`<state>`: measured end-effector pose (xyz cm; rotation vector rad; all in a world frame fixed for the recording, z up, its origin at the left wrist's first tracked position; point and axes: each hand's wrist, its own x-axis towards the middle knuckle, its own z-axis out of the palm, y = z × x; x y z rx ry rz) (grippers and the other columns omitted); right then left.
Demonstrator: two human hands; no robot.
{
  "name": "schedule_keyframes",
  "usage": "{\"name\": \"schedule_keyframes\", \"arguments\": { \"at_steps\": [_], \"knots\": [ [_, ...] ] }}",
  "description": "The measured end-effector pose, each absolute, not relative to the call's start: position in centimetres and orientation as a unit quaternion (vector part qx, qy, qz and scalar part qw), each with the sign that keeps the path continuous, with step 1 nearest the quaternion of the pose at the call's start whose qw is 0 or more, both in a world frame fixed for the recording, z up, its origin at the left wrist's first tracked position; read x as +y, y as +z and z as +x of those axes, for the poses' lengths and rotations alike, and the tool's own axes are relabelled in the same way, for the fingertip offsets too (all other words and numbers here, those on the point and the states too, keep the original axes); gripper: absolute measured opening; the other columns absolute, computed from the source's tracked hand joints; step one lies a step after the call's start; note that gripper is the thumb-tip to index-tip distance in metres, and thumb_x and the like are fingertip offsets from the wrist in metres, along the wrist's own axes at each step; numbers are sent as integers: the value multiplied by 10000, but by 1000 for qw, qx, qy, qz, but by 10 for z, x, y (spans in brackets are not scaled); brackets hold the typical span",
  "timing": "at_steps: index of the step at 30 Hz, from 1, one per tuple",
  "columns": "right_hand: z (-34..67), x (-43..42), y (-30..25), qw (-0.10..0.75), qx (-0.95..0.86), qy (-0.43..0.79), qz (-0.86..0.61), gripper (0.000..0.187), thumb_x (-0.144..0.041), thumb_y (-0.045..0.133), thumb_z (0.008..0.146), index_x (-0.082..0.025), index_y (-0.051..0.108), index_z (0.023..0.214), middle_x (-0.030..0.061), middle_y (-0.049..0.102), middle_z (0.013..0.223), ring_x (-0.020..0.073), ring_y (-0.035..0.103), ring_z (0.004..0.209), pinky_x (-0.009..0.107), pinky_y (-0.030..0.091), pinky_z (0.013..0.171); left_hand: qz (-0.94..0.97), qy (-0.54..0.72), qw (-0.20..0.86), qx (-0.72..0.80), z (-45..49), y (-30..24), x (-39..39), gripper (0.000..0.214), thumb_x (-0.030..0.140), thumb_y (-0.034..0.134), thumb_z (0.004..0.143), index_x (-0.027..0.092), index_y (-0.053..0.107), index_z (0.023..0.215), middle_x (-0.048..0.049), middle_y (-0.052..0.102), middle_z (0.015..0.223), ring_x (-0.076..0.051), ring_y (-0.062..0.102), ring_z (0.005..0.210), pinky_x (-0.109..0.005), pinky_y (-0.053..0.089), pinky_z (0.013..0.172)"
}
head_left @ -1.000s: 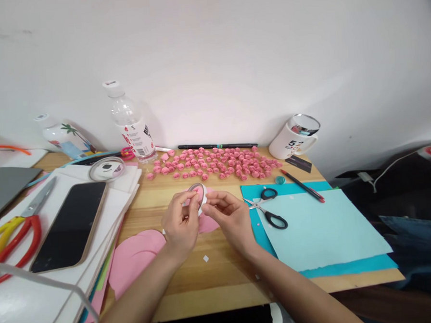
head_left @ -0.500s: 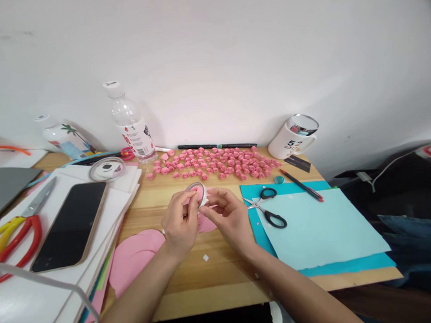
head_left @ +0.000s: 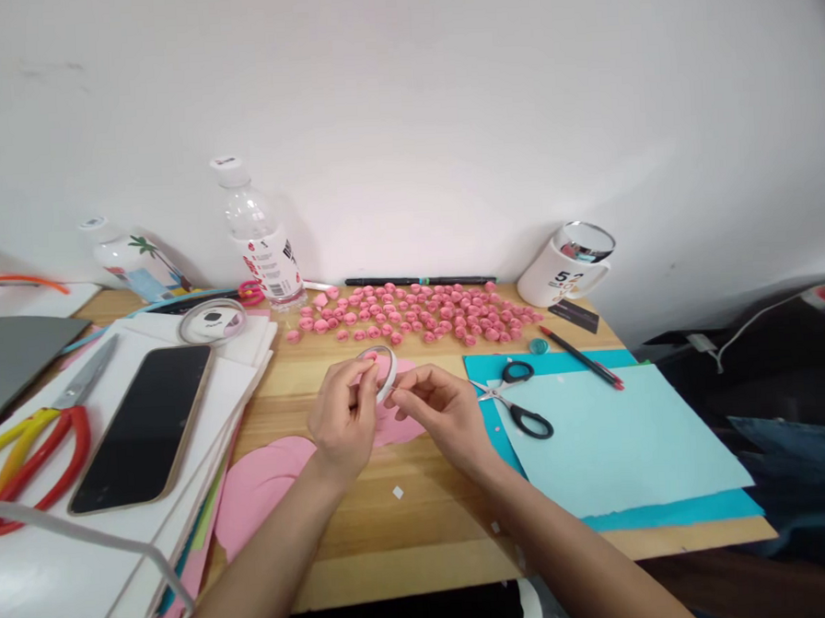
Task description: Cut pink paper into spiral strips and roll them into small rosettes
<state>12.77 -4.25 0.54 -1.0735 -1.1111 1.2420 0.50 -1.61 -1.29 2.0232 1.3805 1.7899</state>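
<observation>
My left hand [head_left: 341, 414] is closed around a narrow roll of tape [head_left: 390, 370], held on edge above the table. A bit of pink shows at its fingertips; whether they also pinch a paper piece I cannot tell. On the roll's near right side, the thumb and forefinger of my right hand [head_left: 449, 413] are pinched together; what lies between them is too small to make out. Beneath both hands is a pink paper piece [head_left: 399, 428]. Several pink paper rolled roses [head_left: 447, 312] are spread out behind. Larger pink paper rounds [head_left: 262, 483] lie by my left forearm.
Black-handled scissors [head_left: 529, 421] rest on blue paper sheets [head_left: 619, 436] at right, near a pen [head_left: 581, 355] and white mug [head_left: 563, 269]. At left, a phone [head_left: 146, 424] and red-yellow scissors [head_left: 52, 438] lie on papers. A bottle [head_left: 263, 243] stands behind.
My right thumb and fingers have drawn closer together beside the tape roll. The white bit at the roll's edge no longer shows. The whole view has shifted slightly.
</observation>
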Motion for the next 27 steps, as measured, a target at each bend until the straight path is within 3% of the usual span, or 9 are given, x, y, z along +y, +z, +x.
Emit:
{"name": "schedule_keyframes", "arguments": {
  "at_steps": [7, 11, 14, 17, 19, 22, 27],
  "knots": [
    [127, -48, -3, 506, -593, 249, -574, 82, -294, 536, 828, -217, 552, 852, 15, 689, 734, 152, 656, 620, 242, 473, 510, 669, 584, 45, 458, 6, -14, -16, 123, 117, 580, 797, 167, 607, 906, -46, 681, 855, -99, 652, 669, -139, 469, 457],
    [154, -54, 17, 478, -603, 172, -615, 208, -246, 475, 858, -219, 495, 1063, 28, 714, 810, 158, 673, 657, 264, 516, 577, 641, 602, 67, 470, 6, -13, -15, 120, 111, 584, 791, 169, 605, 893, -38, 679, 857, -107, 662, 690, -138, 468, 453],
    [198, -64, 28, 320, -694, 93, -638, 206, -191, 446, 834, -223, 570, 995, 64, 692, 956, 223, 661, 854, 351, 527, 705, 610, 621, 99, 483, 7, -14, -15, 101, 139, 585, 796, 172, 611, 887, -35, 678, 861, -102, 659, 654, -138, 456, 430],
    [243, -79, 20, 154, -760, 36, -630, 370, -107, 398, 789, -203, 560, 1107, 115, 617, 1136, 290, 557, 1094, 456, 481, 862, 579, 630, 136, 500, 7, -14, -15, 83, 186, 586, 803, 175, 614, 880, -28, 677, 855, -73, 624, 543, -140, 435, 398],
    [263, -86, 7, 82, -770, 21, -632, 470, -62, 373, 761, -189, 510, 1192, 137, 552, 1231, 293, 518, 1147, 463, 476, 880, 561, 634, 153, 510, 8, -14, -15, 74, 212, 588, 804, 173, 612, 863, -16, 675, 833, -41, 566, 440, -140, 414, 375],
    [275, -89, -10, 36, -779, -5, -626, 521, -35, 354, 755, -192, 471, 1238, 136, 522, 1264, 285, 510, 1138, 444, 494, 846, 539, 644, 171, 515, 9, -12, -14, 72, 229, 594, 800, 169, 609, 835, 2, 667, 774, -13, 496, 355, -134, 376, 343],
    [275, -79, -15, 28, -794, -42, -606, 464, -40, 382, 759, -202, 539, 1165, 125, 598, 1124, 295, 511, 1106, 437, 486, 814, 532, 647, 195, 510, 9, -12, -12, 95, 259, 604, 792, 168, 611, 819, 4, 669, 743, -10, 470, 331, -133, 327, 311]
  ]
}}
